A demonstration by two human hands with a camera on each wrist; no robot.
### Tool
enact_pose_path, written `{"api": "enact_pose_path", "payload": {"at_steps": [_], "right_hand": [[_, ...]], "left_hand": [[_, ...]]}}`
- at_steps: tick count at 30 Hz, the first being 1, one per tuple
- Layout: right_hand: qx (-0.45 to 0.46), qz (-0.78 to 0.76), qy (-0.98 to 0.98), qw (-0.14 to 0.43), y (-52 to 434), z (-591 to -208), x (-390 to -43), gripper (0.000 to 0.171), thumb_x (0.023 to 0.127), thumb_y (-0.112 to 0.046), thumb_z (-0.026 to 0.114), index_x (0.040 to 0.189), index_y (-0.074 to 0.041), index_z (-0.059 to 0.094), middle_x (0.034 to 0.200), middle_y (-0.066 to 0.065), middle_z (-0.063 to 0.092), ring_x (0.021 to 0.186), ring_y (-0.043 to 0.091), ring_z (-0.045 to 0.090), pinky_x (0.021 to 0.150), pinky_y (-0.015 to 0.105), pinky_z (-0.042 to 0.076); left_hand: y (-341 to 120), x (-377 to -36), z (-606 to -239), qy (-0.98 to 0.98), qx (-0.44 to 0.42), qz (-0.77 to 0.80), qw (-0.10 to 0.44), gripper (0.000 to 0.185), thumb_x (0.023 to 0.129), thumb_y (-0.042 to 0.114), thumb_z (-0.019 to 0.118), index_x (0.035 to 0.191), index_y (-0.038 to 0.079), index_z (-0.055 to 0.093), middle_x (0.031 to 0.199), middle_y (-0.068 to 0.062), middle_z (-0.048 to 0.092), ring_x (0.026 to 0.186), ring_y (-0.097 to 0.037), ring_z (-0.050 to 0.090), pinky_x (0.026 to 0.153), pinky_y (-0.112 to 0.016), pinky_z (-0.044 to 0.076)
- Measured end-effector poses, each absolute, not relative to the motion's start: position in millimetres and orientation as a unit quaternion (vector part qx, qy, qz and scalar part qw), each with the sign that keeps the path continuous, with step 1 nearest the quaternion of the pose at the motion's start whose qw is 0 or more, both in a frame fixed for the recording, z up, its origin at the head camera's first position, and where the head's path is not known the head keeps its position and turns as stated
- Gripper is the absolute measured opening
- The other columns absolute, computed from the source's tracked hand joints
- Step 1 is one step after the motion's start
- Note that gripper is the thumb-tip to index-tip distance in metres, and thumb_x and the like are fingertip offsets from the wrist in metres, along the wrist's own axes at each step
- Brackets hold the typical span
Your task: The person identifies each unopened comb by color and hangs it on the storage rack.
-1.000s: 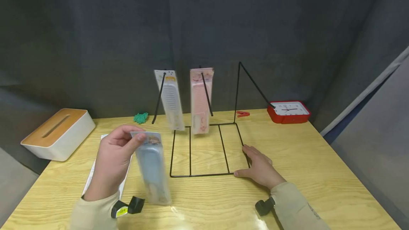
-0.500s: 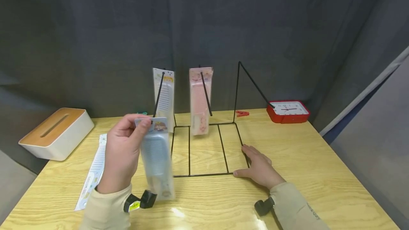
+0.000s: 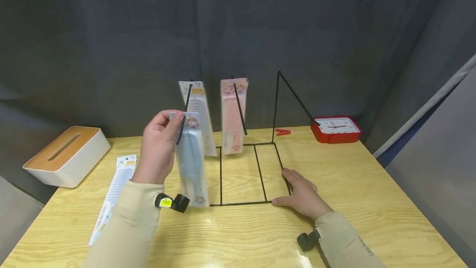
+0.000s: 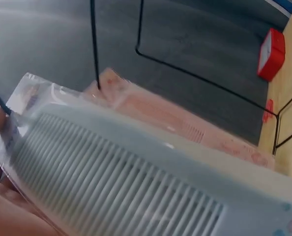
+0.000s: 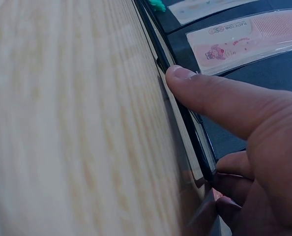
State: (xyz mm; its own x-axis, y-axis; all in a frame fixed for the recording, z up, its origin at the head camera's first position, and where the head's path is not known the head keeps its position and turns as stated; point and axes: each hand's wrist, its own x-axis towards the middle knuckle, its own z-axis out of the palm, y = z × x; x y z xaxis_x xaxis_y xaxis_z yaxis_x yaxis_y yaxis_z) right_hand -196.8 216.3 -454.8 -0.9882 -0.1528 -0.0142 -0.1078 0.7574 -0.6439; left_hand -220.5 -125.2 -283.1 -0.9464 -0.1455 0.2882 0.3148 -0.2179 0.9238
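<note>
My left hand (image 3: 158, 144) pinches the top of a clear-packaged blue comb (image 3: 190, 158) between thumb and fingers. The left hook (image 3: 181, 130) of a black wire display rack (image 3: 243, 204) passes through the package's top beside my thumb, its tip showing in front. In the left wrist view, the comb's teeth (image 4: 116, 172) fill the foreground. Behind it on the same hook hangs a packaged pale comb (image 3: 202, 111); a packaged pink comb (image 3: 232, 119) is on the middle hook. My right hand (image 3: 303, 193) rests at the rack's front right base corner, thumb on the front bar, fingers at the side bar.
Another packaged comb (image 3: 111, 197) lies on the table at left, near a white tissue box with a wooden lid (image 3: 68, 156). The rack's right hook (image 3: 299, 99) is bare. Behind it are a red clip (image 3: 283, 132) and a red clock (image 3: 336, 130).
My left hand has carried the blue comb up and away from me, onto the left hook's tip. The pale comb behind has swung slightly. My right hand has stayed put.
</note>
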Motion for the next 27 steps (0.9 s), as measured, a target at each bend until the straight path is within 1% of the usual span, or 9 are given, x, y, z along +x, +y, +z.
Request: {"api": "enact_pose_path", "payload": {"at_steps": [6, 10, 15, 17, 19, 21, 24, 26, 27], "right_hand": [[-0.066, -0.338, 0.938, 0.034, 217.7, -458.4, -194.8, 0.108, 0.073, -0.048, 0.087, 0.153, 0.002, 0.036, 0.16, 0.023, 0.03, 0.148, 0.044, 0.021, 0.109, 0.067, 0.013], [-0.066, -0.336, 0.939, 0.031, 218.5, -459.3, -195.9, 0.108, 0.072, -0.049, 0.087, 0.153, 0.002, 0.036, 0.16, 0.021, 0.031, 0.148, 0.043, 0.021, 0.109, 0.067, 0.013], [-0.071, -0.333, 0.94, 0.027, 217.1, -459.0, -197.4, 0.108, 0.072, -0.049, 0.088, 0.153, 0.001, 0.037, 0.159, 0.02, 0.033, 0.148, 0.042, 0.023, 0.109, 0.066, 0.015], [-0.071, -0.331, 0.941, 0.025, 216.5, -458.7, -197.6, 0.107, 0.072, -0.048, 0.088, 0.152, 0.001, 0.038, 0.159, 0.02, 0.034, 0.148, 0.042, 0.023, 0.109, 0.066, 0.015], [-0.071, -0.331, 0.941, 0.023, 215.8, -458.1, -197.4, 0.106, 0.072, -0.046, 0.088, 0.152, 0.001, 0.038, 0.159, 0.02, 0.034, 0.148, 0.042, 0.023, 0.109, 0.066, 0.015], [-0.07, -0.332, 0.94, 0.022, 215.5, -457.8, -197.3, 0.106, 0.072, -0.046, 0.088, 0.152, 0.002, 0.038, 0.159, 0.02, 0.034, 0.148, 0.042, 0.023, 0.109, 0.065, 0.015], [-0.067, -0.336, 0.939, 0.021, 215.3, -457.1, -196.9, 0.106, 0.072, -0.045, 0.088, 0.152, 0.002, 0.037, 0.159, 0.02, 0.034, 0.148, 0.042, 0.023, 0.11, 0.065, 0.014], [-0.067, -0.337, 0.939, 0.021, 216.0, -457.0, -196.8, 0.106, 0.072, -0.045, 0.088, 0.152, 0.002, 0.037, 0.159, 0.02, 0.033, 0.148, 0.042, 0.023, 0.109, 0.065, 0.014], [-0.067, -0.338, 0.939, 0.02, 216.5, -456.7, -196.6, 0.106, 0.072, -0.045, 0.088, 0.152, 0.003, 0.037, 0.159, 0.021, 0.033, 0.148, 0.042, 0.023, 0.109, 0.065, 0.014]], "left_hand": [[-123.4, -261.9, -275.1, -0.648, -0.022, -0.751, 0.124, 0.022, 0.096, 0.034, 0.069, 0.097, 0.012, 0.063, 0.103, -0.002, 0.065, 0.1, -0.015, 0.059, 0.084, -0.026, 0.05], [-122.9, -281.9, -272.2, -0.648, -0.011, -0.749, 0.141, 0.025, 0.094, 0.034, 0.071, 0.097, 0.011, 0.063, 0.101, -0.003, 0.066, 0.098, -0.014, 0.058, 0.084, -0.027, 0.048], [-127.4, -297.6, -271.5, -0.654, 0.018, -0.738, 0.167, 0.018, 0.092, 0.03, 0.075, 0.096, 0.016, 0.065, 0.094, 0.003, 0.062, 0.087, -0.009, 0.054, 0.073, -0.025, 0.042], [-131.4, -301.0, -272.8, -0.65, 0.021, -0.739, 0.174, 0.013, 0.092, 0.026, 0.075, 0.096, 0.018, 0.066, 0.092, 0.005, 0.061, 0.082, -0.008, 0.053, 0.067, -0.025, 0.039], [-136.0, -303.8, -274.6, -0.642, 0.013, -0.745, 0.179, 0.011, 0.092, 0.023, 0.076, 0.098, 0.017, 0.067, 0.091, 0.005, 0.062, 0.081, -0.009, 0.054, 0.064, -0.024, 0.039], [-142.2, -305.1, -277.3, -0.644, 0.001, -0.744, 0.176, 0.012, 0.093, 0.023, 0.074, 0.101, 0.017, 0.068, 0.092, 0.004, 0.063, 0.082, -0.01, 0.057, 0.065, -0.025, 0.041], [-157.1, -306.1, -286.6, -0.649, -0.004, -0.743, 0.164, 0.017, 0.094, 0.024, 0.072, 0.107, 0.015, 0.068, 0.098, 0.002, 0.065, 0.088, -0.011, 0.059, 0.07, -0.027, 0.043], [-170.8, -306.2, -298.3, -0.662, 0.011, -0.734, 0.155, 0.018, 0.096, 0.027, 0.07, 0.11, 0.016, 0.066, 0.102, 0.002, 0.065, 0.091, -0.012, 0.059, 0.075, -0.029, 0.043], [-178.1, -306.6, -305.6, -0.663, 0.024, -0.732, 0.155, 0.017, 0.096, 0.026, 0.07, 0.109, 0.016, 0.066, 0.104, 0.002, 0.065, 0.09, -0.013, 0.059, 0.074, -0.028, 0.044]]}}
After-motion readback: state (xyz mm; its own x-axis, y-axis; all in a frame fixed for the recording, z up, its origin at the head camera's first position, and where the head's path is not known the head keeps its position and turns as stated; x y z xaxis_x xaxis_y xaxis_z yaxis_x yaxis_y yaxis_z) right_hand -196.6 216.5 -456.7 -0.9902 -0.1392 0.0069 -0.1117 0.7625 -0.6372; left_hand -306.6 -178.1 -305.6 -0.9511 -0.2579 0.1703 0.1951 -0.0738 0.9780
